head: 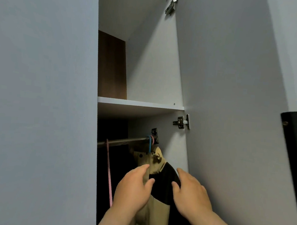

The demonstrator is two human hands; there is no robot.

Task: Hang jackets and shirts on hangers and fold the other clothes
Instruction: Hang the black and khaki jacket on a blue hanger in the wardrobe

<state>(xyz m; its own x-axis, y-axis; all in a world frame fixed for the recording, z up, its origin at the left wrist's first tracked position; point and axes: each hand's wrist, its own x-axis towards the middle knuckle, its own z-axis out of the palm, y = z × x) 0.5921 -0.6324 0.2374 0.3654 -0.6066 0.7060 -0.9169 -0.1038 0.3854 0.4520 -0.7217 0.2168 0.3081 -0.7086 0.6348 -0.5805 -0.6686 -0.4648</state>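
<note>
A tan and black jacket (159,166) hangs on a blue hanger (149,144) hooked over the dark wardrobe rod (122,141), at the rod's right end. My left hand (133,187) lies on the jacket's tan front, thumb and fingers around a fold of it. My right hand (191,192) rests against the jacket's black shoulder, fingers spread. The lower part of the jacket is hidden behind my arms.
A pink hanger (108,171) hangs on the rod further left. Above the rod a white shelf (139,103) holds a brown board. The wardrobe's open door (234,101) stands close on the right, and the closed door (38,103) fills the left.
</note>
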